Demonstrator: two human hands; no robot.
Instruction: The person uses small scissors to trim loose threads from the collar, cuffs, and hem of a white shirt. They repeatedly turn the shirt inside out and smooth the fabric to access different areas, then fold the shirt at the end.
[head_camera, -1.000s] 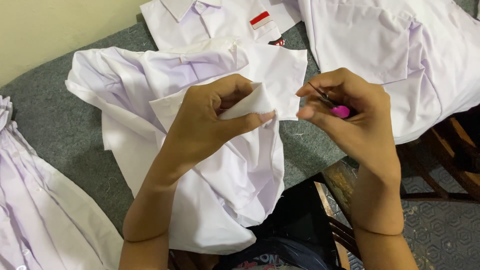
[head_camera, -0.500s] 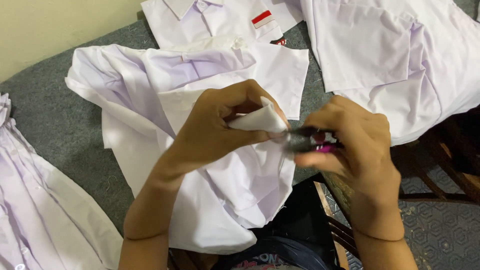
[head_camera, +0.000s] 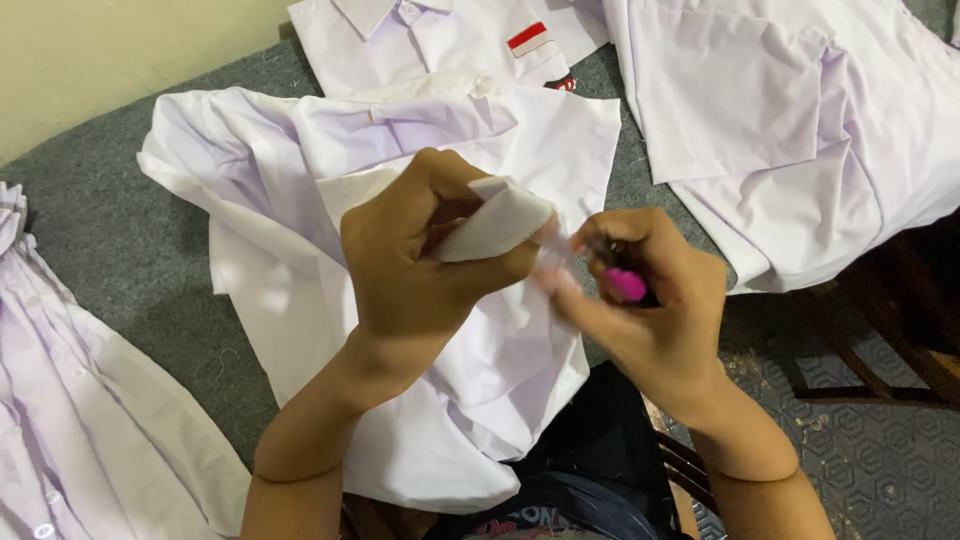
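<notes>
My left hand (head_camera: 420, 265) pinches a folded corner of a white shirt (head_camera: 300, 200) and lifts it off the grey surface. My right hand (head_camera: 650, 300) is closed around a small tool with a pink end (head_camera: 626, 284), its tip held against the pinched cloth. The two hands touch at the fold. The tool's tip is blurred and mostly hidden by my fingers. The rest of the shirt spreads flat below and hangs over the near edge toward my lap.
A grey felt-covered table (head_camera: 90, 210) holds more white shirts: one at the top with a collar and a red-and-white patch (head_camera: 528, 40), one at the right (head_camera: 790, 130), one at the left (head_camera: 70, 400). A dark wooden chair (head_camera: 900, 330) stands at the right.
Both hands have dropped lower in view and moved closer together. My right hand turned the pink-ended tool down onto the cloth fold held by my left hand.
</notes>
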